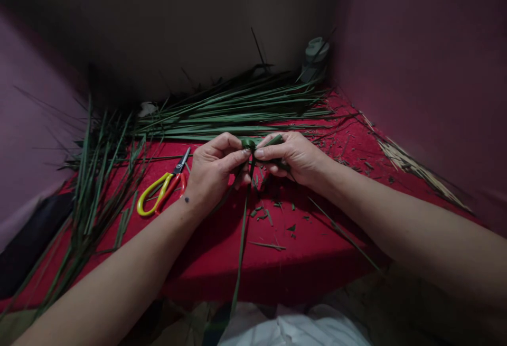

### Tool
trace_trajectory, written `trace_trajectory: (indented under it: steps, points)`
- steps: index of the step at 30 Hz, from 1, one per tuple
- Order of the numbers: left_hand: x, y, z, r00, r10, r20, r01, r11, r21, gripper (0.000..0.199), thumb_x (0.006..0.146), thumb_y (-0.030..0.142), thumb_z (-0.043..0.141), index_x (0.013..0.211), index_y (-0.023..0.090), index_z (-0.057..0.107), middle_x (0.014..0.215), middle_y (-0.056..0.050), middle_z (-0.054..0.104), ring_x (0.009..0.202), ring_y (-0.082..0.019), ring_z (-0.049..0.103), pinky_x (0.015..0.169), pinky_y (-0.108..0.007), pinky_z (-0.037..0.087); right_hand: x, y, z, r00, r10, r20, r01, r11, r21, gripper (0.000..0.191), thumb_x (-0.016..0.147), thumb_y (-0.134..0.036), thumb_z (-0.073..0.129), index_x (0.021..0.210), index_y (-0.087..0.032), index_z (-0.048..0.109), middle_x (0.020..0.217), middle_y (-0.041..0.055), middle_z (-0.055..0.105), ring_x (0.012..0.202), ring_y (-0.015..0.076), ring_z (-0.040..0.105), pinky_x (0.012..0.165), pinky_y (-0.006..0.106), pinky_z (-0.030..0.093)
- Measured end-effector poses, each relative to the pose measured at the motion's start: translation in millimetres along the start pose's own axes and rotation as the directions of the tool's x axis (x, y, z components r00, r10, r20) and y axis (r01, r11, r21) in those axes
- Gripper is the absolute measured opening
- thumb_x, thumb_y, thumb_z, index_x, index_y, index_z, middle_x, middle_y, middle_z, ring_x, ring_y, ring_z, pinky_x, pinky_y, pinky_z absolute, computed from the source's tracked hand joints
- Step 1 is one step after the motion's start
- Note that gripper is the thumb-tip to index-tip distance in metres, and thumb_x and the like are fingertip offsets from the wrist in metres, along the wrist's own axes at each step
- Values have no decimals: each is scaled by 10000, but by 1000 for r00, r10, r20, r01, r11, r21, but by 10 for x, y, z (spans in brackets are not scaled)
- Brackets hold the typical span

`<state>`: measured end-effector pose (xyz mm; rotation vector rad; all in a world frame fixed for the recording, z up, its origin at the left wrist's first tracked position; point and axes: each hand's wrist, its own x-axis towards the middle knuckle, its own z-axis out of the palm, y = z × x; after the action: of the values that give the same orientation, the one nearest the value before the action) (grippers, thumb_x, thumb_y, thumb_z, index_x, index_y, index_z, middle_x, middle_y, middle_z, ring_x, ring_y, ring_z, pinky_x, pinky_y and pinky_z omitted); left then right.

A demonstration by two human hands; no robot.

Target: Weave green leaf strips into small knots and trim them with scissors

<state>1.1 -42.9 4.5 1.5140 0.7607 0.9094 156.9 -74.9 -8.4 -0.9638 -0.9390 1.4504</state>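
In the middle of the view, my left hand [216, 169] and my right hand [291, 156] meet above the red cloth. Between their fingertips is a folded green leaf strip [247, 144], curled into a small loop at the left thumb. My left thumb and fingers pinch that looped part. My right thumb presses on a strip end that sticks up past it. One long strip tail [241, 251] hangs down from the hands toward my lap. Scissors [168, 185] with yellow and red handles lie just left of my left hand, blades pointing away.
Long green leaves [237, 111] are piled along the back, with another bunch [89, 203] at the left. Leaf scraps [293, 227] litter the red cloth [317, 261]. A lidded container [316, 58] stands at the back right, near pale thin sticks [412, 164]. Walls enclose the table.
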Motion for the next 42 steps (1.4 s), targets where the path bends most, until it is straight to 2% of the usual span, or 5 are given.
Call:
trace_trajectory:
  steps: [10,21,33,36,42]
  points:
    - [-13,-93,33,963,257,-80,-209,901,380,105,767,222,616,689,198,550,537,57,537,452,-84,492,460,-208,376,16,68,12,986,-153,-68,153,988,-6,243,606,-151,696,832,-169,609,520,-59,561,360,51,430,298,154,262]
    - [-21,8,-113,924,283,259,-377,549,746,266,825,193,515,1070,175,619,779,-30,687,650,-125,589,641,-220,423,76,73,-62,944,-237,-231,237,971,-31,194,603,-162,717,781,-132,645,467,-60,509,366,52,433,339,177,290]
    - [13,-111,-176,775,452,441,-540,111,835,200,867,215,456,933,167,638,832,-46,705,684,-145,637,589,-227,429,121,1,-167,987,-112,-120,138,963,234,231,641,-126,688,864,-146,631,580,-50,575,395,27,460,317,133,268]
    - [-22,-82,-114,813,433,390,-509,201,837,186,848,222,465,808,163,637,717,-39,668,637,-141,604,568,-230,416,107,-28,-173,987,-147,-67,159,958,240,255,646,-128,683,895,-158,637,573,-58,576,387,25,445,313,133,251]
    - [-24,103,-35,955,109,275,-225,871,436,246,814,207,511,1030,155,617,970,-58,676,877,-169,620,793,-282,478,34,-60,-126,972,-235,27,230,966,120,298,634,-149,721,927,-167,667,510,-70,544,381,41,445,337,151,298]
